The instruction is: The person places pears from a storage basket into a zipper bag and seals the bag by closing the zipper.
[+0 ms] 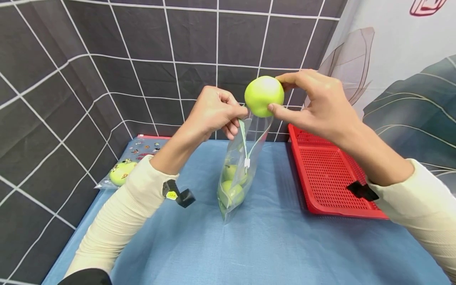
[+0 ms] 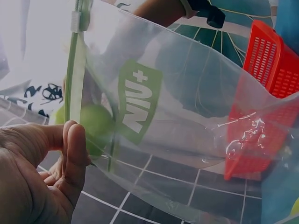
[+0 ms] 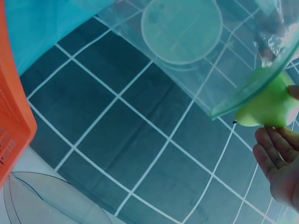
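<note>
My left hand [image 1: 217,113] pinches the rim of a clear zip bag [image 2: 182,102] between thumb and fingers. The bag hangs down over the table, its mouth parted, with a green zip strip and a white slider [image 1: 247,162]. Green apples [image 1: 232,193] lie in its lower end. My right hand [image 1: 317,99] holds another green apple [image 1: 264,95] between thumb and fingertips, just above the bag's mouth. In the right wrist view that apple overlaps the bag's green edge, and its short stem shows. A green printed label [image 2: 140,100] is on the bag's side.
A red perforated basket [image 1: 327,170] stands on the right of the blue tablecloth [image 1: 199,241]. At the left lies a printed zip bag [image 1: 144,146] with a red closure and a green apple [image 1: 121,173] inside. Dark tiled cloth [image 1: 192,35] hangs behind the table.
</note>
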`<state>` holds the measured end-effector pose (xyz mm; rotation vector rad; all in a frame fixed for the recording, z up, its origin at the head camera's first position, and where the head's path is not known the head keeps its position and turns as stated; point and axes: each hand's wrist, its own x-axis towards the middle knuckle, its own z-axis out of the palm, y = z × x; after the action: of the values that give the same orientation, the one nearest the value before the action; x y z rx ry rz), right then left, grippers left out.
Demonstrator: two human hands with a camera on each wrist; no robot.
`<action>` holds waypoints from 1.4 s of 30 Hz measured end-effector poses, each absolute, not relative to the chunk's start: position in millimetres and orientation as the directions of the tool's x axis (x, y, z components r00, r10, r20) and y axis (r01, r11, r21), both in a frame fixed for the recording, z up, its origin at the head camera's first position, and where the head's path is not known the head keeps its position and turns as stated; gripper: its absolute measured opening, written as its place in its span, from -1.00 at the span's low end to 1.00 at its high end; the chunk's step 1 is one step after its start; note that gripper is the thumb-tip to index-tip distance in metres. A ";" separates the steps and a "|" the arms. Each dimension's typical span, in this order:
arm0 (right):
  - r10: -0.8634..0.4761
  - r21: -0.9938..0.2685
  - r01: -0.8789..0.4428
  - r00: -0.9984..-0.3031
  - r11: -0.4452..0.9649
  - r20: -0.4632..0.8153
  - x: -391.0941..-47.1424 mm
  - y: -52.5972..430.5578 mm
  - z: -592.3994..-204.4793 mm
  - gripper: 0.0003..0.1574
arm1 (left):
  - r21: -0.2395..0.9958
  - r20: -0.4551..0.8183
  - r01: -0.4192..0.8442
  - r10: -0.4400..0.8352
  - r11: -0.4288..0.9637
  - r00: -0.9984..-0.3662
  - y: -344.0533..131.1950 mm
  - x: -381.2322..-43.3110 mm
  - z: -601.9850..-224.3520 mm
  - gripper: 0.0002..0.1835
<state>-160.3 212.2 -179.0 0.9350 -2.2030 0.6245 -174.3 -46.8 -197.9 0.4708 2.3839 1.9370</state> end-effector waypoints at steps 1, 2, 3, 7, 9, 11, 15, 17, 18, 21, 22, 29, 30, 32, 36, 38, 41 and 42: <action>-0.455 -0.160 -0.761 -0.526 0.628 0.718 -159.4 212.3 -180.2 -0.41 | 0.962 0.162 0.210 0.252 0.176 -0.954 -47.5 -174.5 -198.0 -0.83; -0.466 -0.149 -0.763 -0.523 0.629 0.713 -158.5 212.7 -181.4 -0.40 | 0.963 0.161 0.208 0.251 0.173 -0.954 -48.3 -174.7 -198.0 -0.83; -0.476 -0.143 -0.766 -0.522 0.627 0.708 -157.7 213.2 -182.5 -0.39 | 0.963 0.160 0.206 0.249 0.171 -0.955 -49.0 -175.0 -198.0 -0.83; -0.510 -0.121 -0.780 -0.509 0.614 0.694 -155.6 215.9 -185.2 -0.38 | 0.966 0.161 0.203 0.240 0.160 -0.957 -51.2 -176.6 -197.9 -0.80; -0.522 -0.114 -0.788 -0.500 0.605 0.691 -155.0 216.8 -186.2 -0.39 | 0.968 0.159 0.198 0.235 0.153 -0.959 -51.8 -177.1 -197.7 -0.80; -0.530 -0.108 -0.795 -0.492 0.597 0.690 -154.6 217.4 -187.2 -0.41 | 0.970 0.156 0.193 0.231 0.149 -0.960 -52.1 -177.5 -197.7 -0.79; -0.533 -0.106 -0.797 -0.489 0.594 0.691 -154.0 218.1 -189.8 -0.48 | 0.970 0.155 0.192 0.228 0.148 -0.961 -52.5 -177.7 -197.6 -0.78; -0.521 -0.110 -0.794 -0.490 0.598 0.698 -153.3 218.4 -191.2 -0.53 | 0.970 0.157 0.193 0.225 0.149 -0.962 -52.5 -178.0 -197.7 -0.78; -0.511 -0.117 -0.791 -0.492 0.600 0.705 -153.2 218.4 -192.4 -0.56 | 0.970 0.159 0.194 0.222 0.148 -0.962 -52.7 -178.1 -197.8 -0.78; -0.484 -0.130 -0.786 -0.491 0.604 0.724 -152.6 218.9 -196.8 -0.64 | 0.971 0.159 0.192 0.215 0.145 -0.964 -52.9 -178.7 -198.3 -0.77; -0.474 -0.142 -0.786 -0.494 0.601 0.729 -152.1 219.1 -199.3 -0.65 | 0.971 0.158 0.191 0.215 0.142 -0.964 -52.8 -178.8 -198.6 -0.77; -0.457 -0.172 -0.803 -0.485 0.571 0.745 -144.6 217.2 -228.1 -0.76 | 0.970 0.154 0.190 0.224 0.150 -0.962 -53.2 -180.5 -200.9 -0.70; -0.458 -0.174 -0.808 -0.480 0.563 0.748 -142.1 215.7 -232.8 -0.77 | 0.968 0.156 0.195 0.226 0.161 -0.962 -53.2 -180.9 -201.1 -0.68; -0.468 -0.186 -0.821 -0.476 0.539 0.745 -135.9 212.2 -240.8 -0.78 | 0.960 0.159 0.205 0.231 0.190 -0.960 -53.1 -182.2 -201.2 -0.66; -0.474 -0.224 -0.864 -0.445 0.452 0.760 -123.0 201.2 -252.9 -0.79 | 0.948 0.157 0.215 0.244 0.235 -0.957 -52.0 -185.3 -202.0 -0.64; -0.473 -0.236 -0.885 -0.421 0.401 0.774 -116.6 194.9 -257.6 -0.80 | 0.944 0.156 0.218 0.248 0.248 -0.956 -50.9 -186.8 -202.9 -0.64; -0.471 -0.266 -0.901 -0.410 0.343 0.781 -106.7 184.8 -264.8 -0.79 | 0.942 0.139 0.206 0.251 0.265 -0.958 -49.9 -190.1 -203.8 -0.62; -0.473 -0.268 -0.906 -0.403 0.327 0.784 -103.6 181.2 -267.2 -0.76 | 0.941 0.126 0.198 0.258 0.273 -0.958 -49.6 -191.2 -203.7 -0.61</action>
<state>-103.6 181.2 -267.2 1.2087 -2.0069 0.9521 -191.2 -49.6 -203.7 0.4415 2.4651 1.8099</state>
